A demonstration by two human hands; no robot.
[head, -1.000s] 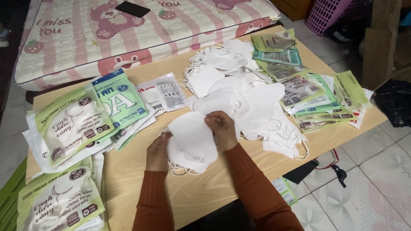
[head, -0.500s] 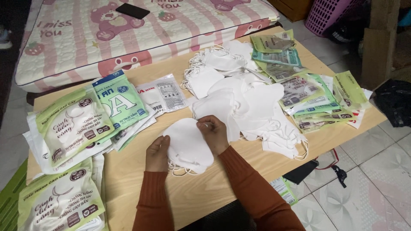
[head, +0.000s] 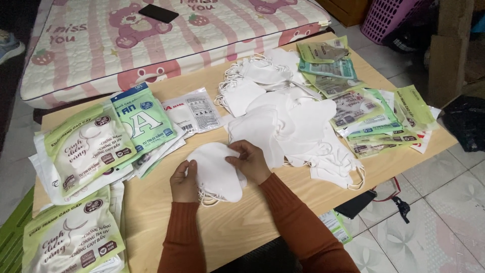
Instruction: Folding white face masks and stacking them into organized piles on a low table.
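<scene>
A small stack of white face masks (head: 216, 169) lies on the wooden table (head: 242, 227) in front of me. My left hand (head: 183, 182) grips the stack's left edge. My right hand (head: 250, 161) pinches its right side with thumb and fingers. Elastic ear loops stick out under the stack. Just right of my right hand spreads a big loose pile of white masks (head: 288, 121).
Green and white mask packets (head: 86, 149) are stacked at the left, and more packets (head: 364, 108) lie at the right. A pink patterned mattress (head: 151, 35) with a black phone (head: 158, 13) borders the table's far side. A purple basket (head: 389, 17) stands on the tiled floor.
Both hands have drawn the small mask stack a little left and toward me, away from the big pile. My right hand has shifted from the top of the stack to its right edge.
</scene>
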